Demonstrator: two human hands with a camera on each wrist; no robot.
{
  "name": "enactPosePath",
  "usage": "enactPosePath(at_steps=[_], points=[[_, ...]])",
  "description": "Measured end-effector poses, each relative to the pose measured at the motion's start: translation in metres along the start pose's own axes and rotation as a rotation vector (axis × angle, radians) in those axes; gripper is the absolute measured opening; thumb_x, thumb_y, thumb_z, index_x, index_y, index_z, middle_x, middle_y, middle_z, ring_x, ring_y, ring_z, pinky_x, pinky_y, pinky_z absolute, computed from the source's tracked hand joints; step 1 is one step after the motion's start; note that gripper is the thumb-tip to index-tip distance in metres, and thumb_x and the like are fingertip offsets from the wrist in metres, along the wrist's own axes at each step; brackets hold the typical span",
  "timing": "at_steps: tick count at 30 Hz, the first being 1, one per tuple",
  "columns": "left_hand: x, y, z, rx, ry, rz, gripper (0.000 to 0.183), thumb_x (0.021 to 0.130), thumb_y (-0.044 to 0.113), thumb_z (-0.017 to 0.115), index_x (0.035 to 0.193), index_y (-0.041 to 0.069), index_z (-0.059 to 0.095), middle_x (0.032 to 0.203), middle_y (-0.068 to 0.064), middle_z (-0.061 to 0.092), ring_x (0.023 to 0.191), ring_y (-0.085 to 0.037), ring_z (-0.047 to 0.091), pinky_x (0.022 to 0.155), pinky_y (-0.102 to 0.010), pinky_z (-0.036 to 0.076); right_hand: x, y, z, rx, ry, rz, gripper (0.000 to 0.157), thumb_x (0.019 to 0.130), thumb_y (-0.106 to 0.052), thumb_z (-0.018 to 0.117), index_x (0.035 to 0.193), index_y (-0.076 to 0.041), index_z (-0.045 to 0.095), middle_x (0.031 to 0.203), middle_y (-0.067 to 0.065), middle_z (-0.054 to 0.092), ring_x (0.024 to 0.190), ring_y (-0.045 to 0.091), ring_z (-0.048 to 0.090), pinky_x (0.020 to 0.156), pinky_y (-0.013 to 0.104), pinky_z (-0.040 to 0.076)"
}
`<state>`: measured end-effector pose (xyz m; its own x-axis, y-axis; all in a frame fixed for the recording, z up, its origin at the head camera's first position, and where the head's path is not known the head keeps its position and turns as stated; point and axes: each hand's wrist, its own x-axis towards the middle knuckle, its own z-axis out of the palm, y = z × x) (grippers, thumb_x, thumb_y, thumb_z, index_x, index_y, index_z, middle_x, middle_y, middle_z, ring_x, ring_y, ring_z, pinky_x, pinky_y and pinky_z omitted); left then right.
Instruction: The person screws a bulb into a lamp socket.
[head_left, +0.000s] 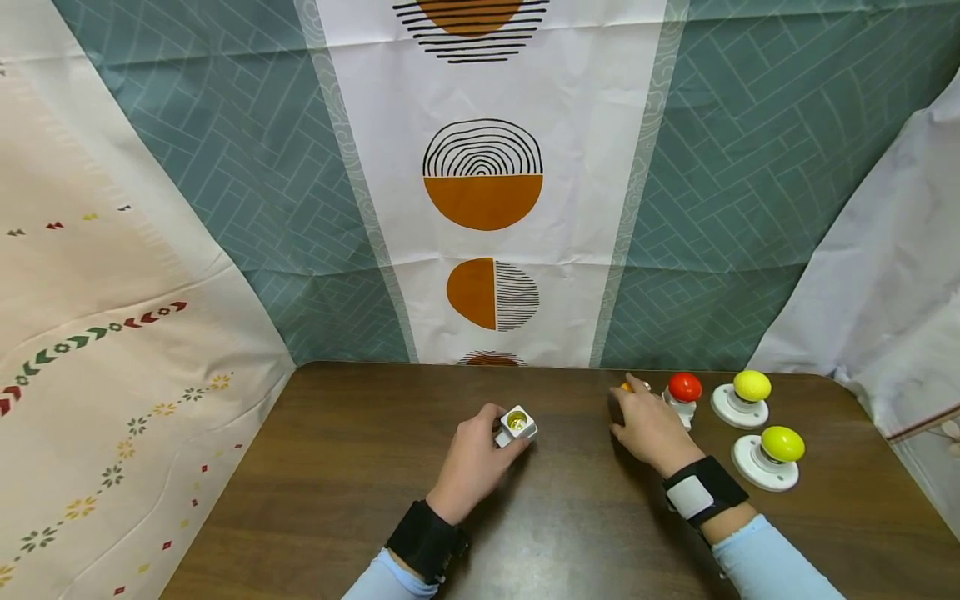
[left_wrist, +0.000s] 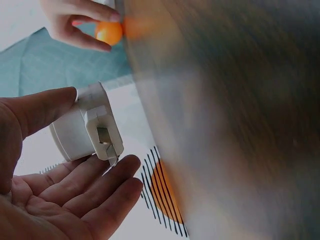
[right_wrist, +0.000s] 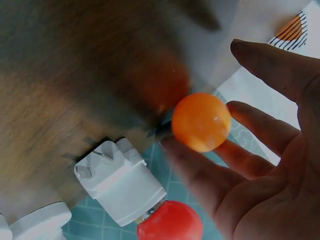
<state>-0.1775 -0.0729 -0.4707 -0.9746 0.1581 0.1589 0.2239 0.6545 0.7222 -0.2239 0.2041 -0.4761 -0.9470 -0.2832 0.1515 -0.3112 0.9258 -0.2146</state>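
Note:
Near the middle of the table, my left hand grips a white lamp holder between thumb and fingers, its brass-coloured socket facing up. The left wrist view shows the underside of this lamp holder, with a slot and a metal contact. Farther right, my right hand reaches down over an orange bulb and pinches it between thumb and fingers. From the head most of that bulb is hidden under the hand. Just right of those fingers stands a red bulb in a white lamp holder.
Two yellow-green bulbs, one farther back and one nearer, stand on round white bases at the table's right side. A patterned green and white curtain hangs behind the brown table. Pale cloth borders the left.

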Motion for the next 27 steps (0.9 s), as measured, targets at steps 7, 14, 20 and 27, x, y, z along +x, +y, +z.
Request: enactPosePath(at_steps=[7,14,20,27], points=[[-0.008,0.006,0.002,0.002,-0.004,0.012,0.04,0.08,0.034,0.072,0.11,0.012,0.056,0.1,0.001,0.061,0.083,-0.008,0.056,0.066,-0.022,0.045,-0.003,0.0,-0.002,0.048,0.028,-0.012,0.05,0.067,-0.008,0.076,0.113,0.002,0.06,0.125,0.03,0.046,0.099,0.042,0.055,0.085,0.052,0.042],[-0.013,0.007,0.005,-0.019,0.009,0.033,0.039,0.08,0.031,0.072,0.109,0.01,0.057,0.099,-0.001,0.061,0.084,-0.008,0.056,0.066,-0.023,0.045,-0.013,-0.009,-0.014,0.124,0.105,-0.042,0.053,0.065,-0.001,0.072,0.116,-0.003,0.06,0.123,0.024,0.05,0.101,0.037,0.054,0.084,0.049,0.045],[-0.013,0.01,0.006,-0.046,0.035,0.048,0.038,0.08,0.029,0.073,0.109,0.01,0.057,0.098,0.0,0.061,0.085,-0.009,0.056,0.067,-0.022,0.045,-0.021,-0.028,-0.034,0.217,0.215,-0.083,0.052,0.065,-0.005,0.077,0.114,-0.01,0.061,0.112,0.01,0.058,0.095,0.026,0.056,0.083,0.044,0.046],[-0.013,0.015,0.011,-0.062,0.064,0.086,0.036,0.077,0.027,0.075,0.107,0.013,0.059,0.096,0.005,0.06,0.083,-0.008,0.056,0.068,-0.022,0.045,-0.029,-0.048,-0.054,0.366,0.217,-0.078,0.046,0.07,-0.017,0.08,0.111,-0.018,0.06,0.1,-0.002,0.061,0.077,0.014,0.056,0.071,0.032,0.049]])
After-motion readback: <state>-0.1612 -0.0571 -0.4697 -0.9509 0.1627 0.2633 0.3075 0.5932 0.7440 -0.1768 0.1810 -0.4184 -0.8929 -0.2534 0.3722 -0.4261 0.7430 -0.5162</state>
